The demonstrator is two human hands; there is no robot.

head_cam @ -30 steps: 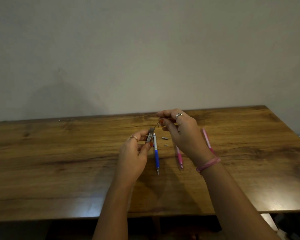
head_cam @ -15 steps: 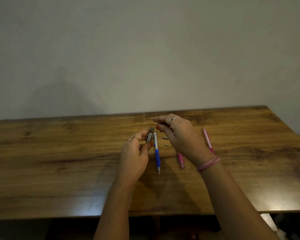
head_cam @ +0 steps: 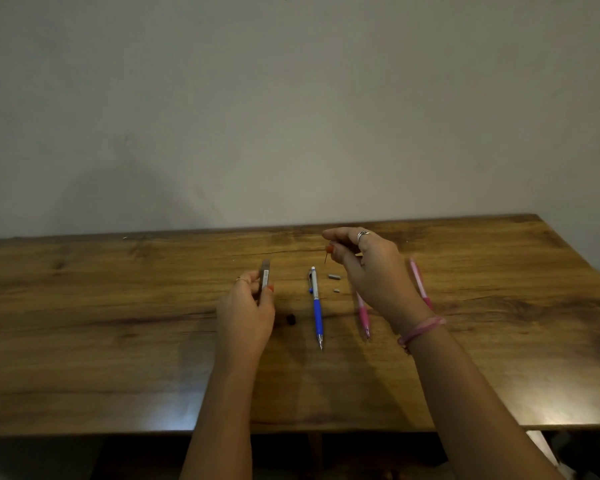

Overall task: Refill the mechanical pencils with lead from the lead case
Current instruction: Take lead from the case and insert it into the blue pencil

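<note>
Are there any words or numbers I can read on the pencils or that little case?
Lead case: a pale label with dark print, too blurred to read.
Blue pencil: no text visible.
Pink pencils: no text visible.
So nothing here can be read.

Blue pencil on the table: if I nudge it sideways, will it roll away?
Probably not far: the blue pencil has a clip near its top that should stop a roll. It looks light and stiff, so a nudge may slide it along the smooth table.

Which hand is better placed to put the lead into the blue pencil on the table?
The right hand: it already pinches the lead just above the blue pencil. The left hand is busy holding the lead case.
</note>
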